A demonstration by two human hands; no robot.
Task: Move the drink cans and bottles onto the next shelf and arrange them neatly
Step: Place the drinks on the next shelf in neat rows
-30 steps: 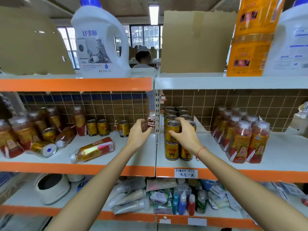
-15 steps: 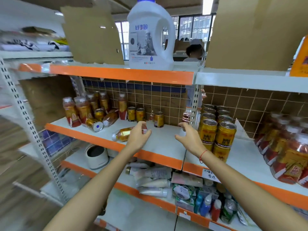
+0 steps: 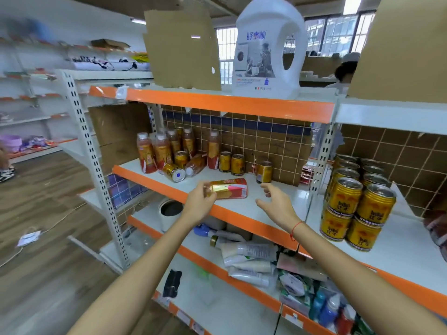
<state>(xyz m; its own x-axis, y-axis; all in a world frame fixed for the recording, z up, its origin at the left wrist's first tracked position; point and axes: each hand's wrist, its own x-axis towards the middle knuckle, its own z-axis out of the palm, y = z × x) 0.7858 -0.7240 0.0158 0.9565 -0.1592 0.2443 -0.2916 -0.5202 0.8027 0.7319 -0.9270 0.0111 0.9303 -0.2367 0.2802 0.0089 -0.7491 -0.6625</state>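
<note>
Drink bottles (image 3: 154, 153) with red-and-gold labels stood bunched at the back left of the orange-edged middle shelf (image 3: 154, 183), left of centre in the frame, among gold cans, one toppled can (image 3: 174, 172) showing a blue dot on its base and one bottle leaning against it. Two upright cans (image 3: 231, 162) stood by the tiled back wall, with a lone can (image 3: 264, 171) to their right. At centre, a bottle on its side (image 3: 229, 188) lay on the shelf, its cap end met by the left hand (image 3: 199, 204), whose fingers curled around it; whether they gripped it firmly could not be told through the blur. The right hand (image 3: 278, 204), a red string at its wrist, hovered spread and empty just right of the bottle. On the top shelf, a white detergent jug (image 3: 267, 49) carried blue Chinese lettering. At right, on the neighbouring shelf (image 3: 399, 252), gold cans stacked two high (image 3: 355, 206) formed tidy rows; their red logo was too blurred to read.
</note>
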